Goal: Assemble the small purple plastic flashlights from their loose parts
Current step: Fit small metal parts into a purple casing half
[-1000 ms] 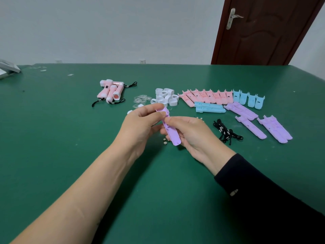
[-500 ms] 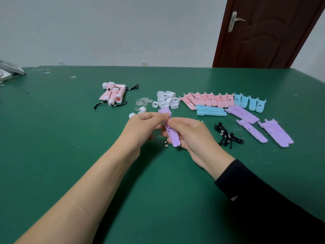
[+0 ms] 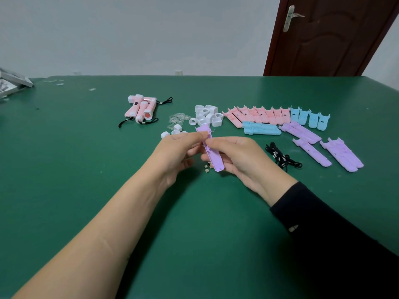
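So right now my left hand is pinching the top end of one purple shell half, and my right hand is curled round its lower part with a fingertip on the middle. It's held just above the green table, open side toward me. I can't tell if anything is seated inside it.

Progress-wise, I'd say I've barely begun on the purples. There's no finished purple one anywhere in view, and the other purple halves are lying loose off to my right. Some tiny metal bits sit right under my hands, with black lanyards just beside. The white caps and clear lenses are further out. Only the pink flashlights look done, so there's plenty left.
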Tool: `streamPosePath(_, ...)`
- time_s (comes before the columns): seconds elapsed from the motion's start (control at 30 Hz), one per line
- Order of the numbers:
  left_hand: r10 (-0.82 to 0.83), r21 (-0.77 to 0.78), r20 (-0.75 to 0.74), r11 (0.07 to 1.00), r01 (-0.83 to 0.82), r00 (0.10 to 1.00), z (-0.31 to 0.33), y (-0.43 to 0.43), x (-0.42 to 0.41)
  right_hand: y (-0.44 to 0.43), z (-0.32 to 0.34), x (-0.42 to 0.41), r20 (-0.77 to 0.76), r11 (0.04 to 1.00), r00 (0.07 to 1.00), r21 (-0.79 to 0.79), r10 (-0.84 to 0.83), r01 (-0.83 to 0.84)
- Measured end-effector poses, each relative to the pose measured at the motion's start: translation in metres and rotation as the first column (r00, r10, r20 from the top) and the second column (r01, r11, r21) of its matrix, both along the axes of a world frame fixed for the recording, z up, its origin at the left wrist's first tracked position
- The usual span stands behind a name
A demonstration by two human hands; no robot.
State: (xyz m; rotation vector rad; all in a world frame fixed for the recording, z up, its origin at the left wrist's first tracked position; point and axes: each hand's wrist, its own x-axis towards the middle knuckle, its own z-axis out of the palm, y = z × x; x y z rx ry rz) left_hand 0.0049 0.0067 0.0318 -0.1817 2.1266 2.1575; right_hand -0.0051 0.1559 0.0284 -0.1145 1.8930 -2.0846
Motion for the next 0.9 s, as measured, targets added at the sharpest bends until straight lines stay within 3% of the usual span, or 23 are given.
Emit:
streamPosePath(0.43,-0.075,0.08,0.012,0.994,0.073,0.997,0.0001,0.0005,-0.0021,-0.0015,-0.0014,-0.0007,-0.032,0.999,0.998,-0.019,-0.047,0.047)
streamPosePath(0.67,-0.023,0.107,0.048,0.994,0.018,0.999,0.0005,-0.0009,-0.0034,0.0011,-0.0047,-0.0021,-0.034,0.994,0.994,-0.018,0.104,-0.104)
streamPosePath(0.9,-0.021,0.147,0.092,0.989,0.007,0.996,0.0013,0.0016,-0.0018,-0.0034,-0.0069,-0.0018,-0.038,1.0,0.999,-0.003,0.019,-0.019)
